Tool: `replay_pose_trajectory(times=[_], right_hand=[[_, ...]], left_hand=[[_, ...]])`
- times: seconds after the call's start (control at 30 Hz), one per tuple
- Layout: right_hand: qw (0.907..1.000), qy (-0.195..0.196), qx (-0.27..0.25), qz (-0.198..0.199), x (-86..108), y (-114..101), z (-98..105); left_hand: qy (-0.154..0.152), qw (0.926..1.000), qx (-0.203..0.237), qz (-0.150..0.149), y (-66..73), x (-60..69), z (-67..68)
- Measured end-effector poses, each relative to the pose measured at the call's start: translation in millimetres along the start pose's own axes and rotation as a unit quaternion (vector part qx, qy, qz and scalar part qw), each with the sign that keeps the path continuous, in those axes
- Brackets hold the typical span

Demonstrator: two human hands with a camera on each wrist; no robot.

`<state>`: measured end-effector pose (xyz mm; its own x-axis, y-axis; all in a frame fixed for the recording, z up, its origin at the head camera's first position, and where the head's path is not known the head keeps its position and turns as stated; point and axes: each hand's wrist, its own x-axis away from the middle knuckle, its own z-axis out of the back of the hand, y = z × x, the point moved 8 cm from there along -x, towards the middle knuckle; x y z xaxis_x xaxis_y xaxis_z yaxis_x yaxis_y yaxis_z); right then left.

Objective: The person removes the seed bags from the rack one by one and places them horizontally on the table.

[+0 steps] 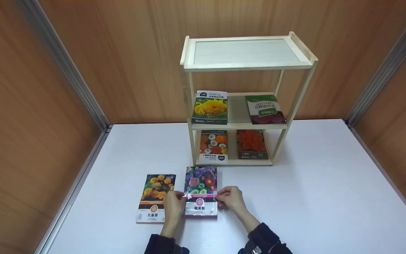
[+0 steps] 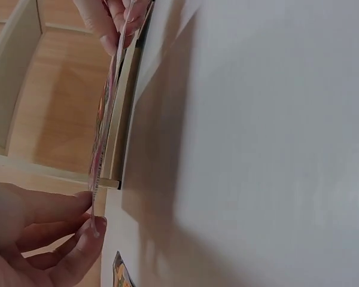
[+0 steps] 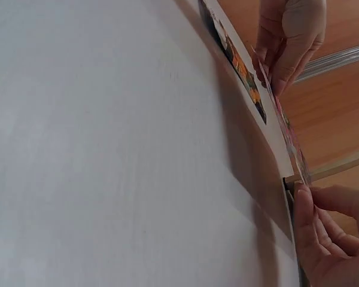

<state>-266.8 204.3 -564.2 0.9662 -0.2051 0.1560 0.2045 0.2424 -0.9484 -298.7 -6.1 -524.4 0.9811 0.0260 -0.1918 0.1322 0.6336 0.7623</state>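
Observation:
A seed packet with purple and pink flowers (image 1: 200, 183) is held by its two side edges, above the white table in the wrist views. My left hand (image 1: 173, 207) pinches its left edge between thumb and fingers; my right hand (image 1: 232, 199) pinches the right edge. In the left wrist view the packet (image 2: 102, 140) is seen edge-on between the left hand (image 2: 42, 233) and the right fingers. The right wrist view shows it edge-on too, with the right hand (image 3: 332, 236) at its near end. An orange-flower packet (image 1: 156, 190) lies on the table, partly behind my left hand.
Behind the hands stands a pale wooden rack (image 1: 239, 126). Its middle shelf holds a yellow-flower packet (image 1: 210, 107) and a green and white packet (image 1: 265, 109). On its bottom shelf are an orange-and-white-flower packet (image 1: 213, 145) and a red-flower packet (image 1: 251, 143). Wood-grain panels surround the table (image 1: 330, 197).

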Motion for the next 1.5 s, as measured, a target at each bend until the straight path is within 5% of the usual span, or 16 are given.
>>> replay_pose_trajectory(times=[0.43, 0.8, 1.13, 1.3, 1.5], right_hand=[[0.9996, 0.002, 0.007, -0.028, -11.5, 7, -19], [0.9974, -0.001, 0.068, -0.025, -7.9, -1, -26], [0.9928, -0.028, 0.116, -0.013, -3.6, -7, -24], [0.9861, -0.032, 0.157, 0.042, 0.2, -28, -12], [0.9752, -0.028, 0.195, 0.101, 1.5, -60, 11]], left_hand=[[0.003, 0.9968, -0.078, -0.02, -6.9, -8.9, -1.9], [0.043, 0.9898, -0.127, -0.048, -1.1, -2.9, 1.3], [0.005, 0.9851, -0.169, -0.033, 2.7, -1.3, 2.1], [-0.043, 0.9785, -0.201, -0.016, 17.5, -6.5, 1.0], [-0.075, 0.9741, -0.2, -0.075, 63.0, -12.7, 3.5]])
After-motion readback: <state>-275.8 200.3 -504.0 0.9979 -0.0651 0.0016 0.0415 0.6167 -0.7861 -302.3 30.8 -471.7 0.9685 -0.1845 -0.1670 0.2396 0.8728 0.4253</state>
